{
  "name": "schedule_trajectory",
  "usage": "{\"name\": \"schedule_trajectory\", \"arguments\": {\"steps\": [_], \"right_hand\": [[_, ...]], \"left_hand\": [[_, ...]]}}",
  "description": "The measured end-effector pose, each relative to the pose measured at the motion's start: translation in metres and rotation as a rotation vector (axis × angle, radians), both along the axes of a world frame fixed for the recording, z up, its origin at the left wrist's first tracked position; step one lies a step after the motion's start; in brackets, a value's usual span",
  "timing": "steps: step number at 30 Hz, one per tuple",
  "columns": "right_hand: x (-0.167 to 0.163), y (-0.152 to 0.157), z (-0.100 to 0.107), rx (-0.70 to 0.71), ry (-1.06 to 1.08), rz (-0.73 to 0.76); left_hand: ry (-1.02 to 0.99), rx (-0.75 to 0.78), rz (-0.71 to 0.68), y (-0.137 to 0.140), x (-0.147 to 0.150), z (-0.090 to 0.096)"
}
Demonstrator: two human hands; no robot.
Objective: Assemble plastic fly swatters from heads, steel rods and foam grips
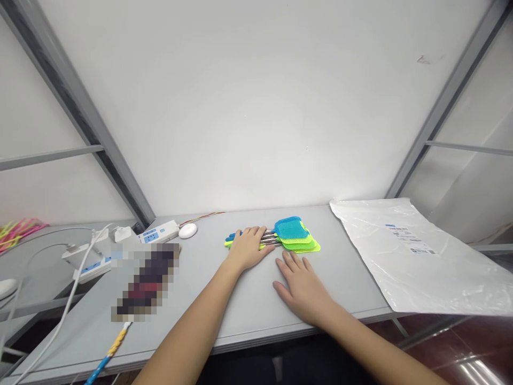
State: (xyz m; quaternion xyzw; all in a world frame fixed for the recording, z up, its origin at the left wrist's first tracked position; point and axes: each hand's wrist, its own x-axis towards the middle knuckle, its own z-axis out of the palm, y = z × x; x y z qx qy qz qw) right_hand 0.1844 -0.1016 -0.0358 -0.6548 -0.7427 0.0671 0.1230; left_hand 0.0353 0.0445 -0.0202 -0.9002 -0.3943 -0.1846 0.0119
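A pile of fly swatters (292,229) lies on the grey table (256,299) near the back wall, a blue head on top of green and yellow-green ones. Their heads point right and their thin metal shafts run left to coloured handles. Across the shafts and handles rests my left hand (247,248), fingers stretched out and thumb apart, covering part of them. My right hand (302,286) lies palm down on the tabletop just in front of the swatter heads, its fingers spread and holding nothing.
A large white plastic mailing bag (433,262) with a printed label covers the table's right end, overhanging the front edge. At left are a power strip (158,233), chargers with cables, a white round device (188,230) and a pixelated object (148,283) with a blue-yellow cord.
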Motion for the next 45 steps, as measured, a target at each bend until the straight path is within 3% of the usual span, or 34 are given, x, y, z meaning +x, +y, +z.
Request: {"name": "schedule_trajectory", "arguments": {"steps": [6, 14, 20, 24, 27, 33, 38, 45], "right_hand": [[0.0, 0.0, 0.0, 0.045, -0.018, 0.005], [0.001, -0.001, 0.0, 0.053, -0.04, 0.007], [0.0, -0.001, 0.0, 0.048, -0.032, 0.007], [0.0, -0.001, 0.0, 0.04, -0.024, 0.008], [0.0, -0.001, 0.0, 0.039, -0.022, 0.011], [0.0, -0.001, 0.001, 0.027, -0.012, 0.008], [0.0, -0.002, 0.004, 0.04, 0.006, 0.018], [0.001, -0.006, 0.004, 0.137, 0.155, 0.07]], "left_hand": [[-0.053, -0.104, -0.046, -0.012, -0.003, 0.003], [-0.134, -0.1, 0.047, -0.008, -0.006, 0.008], [-0.184, -0.183, 0.18, -0.004, -0.005, 0.007], [-0.203, -0.207, 0.196, -0.003, -0.004, 0.005], [-0.198, -0.179, 0.167, -0.006, -0.002, 0.005], [-0.233, 0.046, 0.149, -0.014, 0.0, 0.019], [-0.345, 0.023, 0.107, -0.022, -0.004, 0.033], [-0.353, 0.067, -0.092, -0.03, -0.004, 0.032]]}}
